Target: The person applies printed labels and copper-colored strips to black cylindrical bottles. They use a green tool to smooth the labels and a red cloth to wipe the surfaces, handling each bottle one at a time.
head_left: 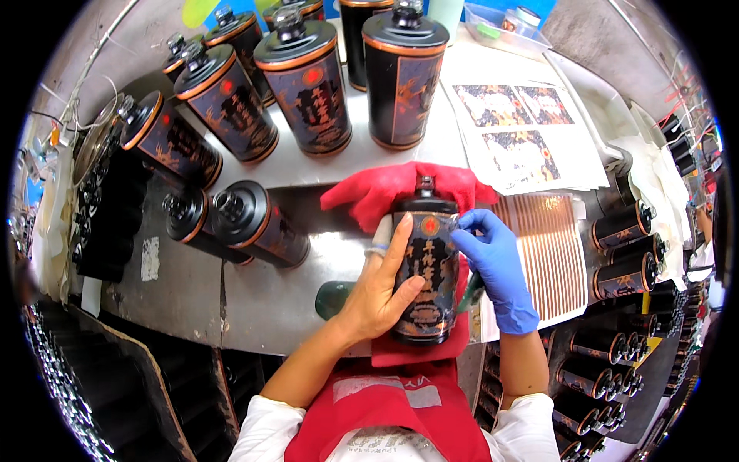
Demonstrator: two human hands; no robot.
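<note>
A black bottle (437,266) with copper-coloured decoration and a red round emblem lies before me, its neck pointing away. My bare left hand (382,289) is wrapped round its left side, thumb and fingers pressed on the front; a pale covering shows on one finger. In a blue glove, my right hand (496,258) has its fingertips pinched together at the bottle's upper right edge; whatever they pinch is too small to make out. Red cloth (396,187) is bunched behind and under the bottle. A sheet of thin copper-coloured strips (550,254) lies beside my right hand.
Several similar bottles (308,92) stand at the back left, and more lie at the right edge (622,277). Printed picture sheets (539,158) lie at the back right, near a clear plastic tub (504,32). A dark green object (332,299) sits by my left wrist.
</note>
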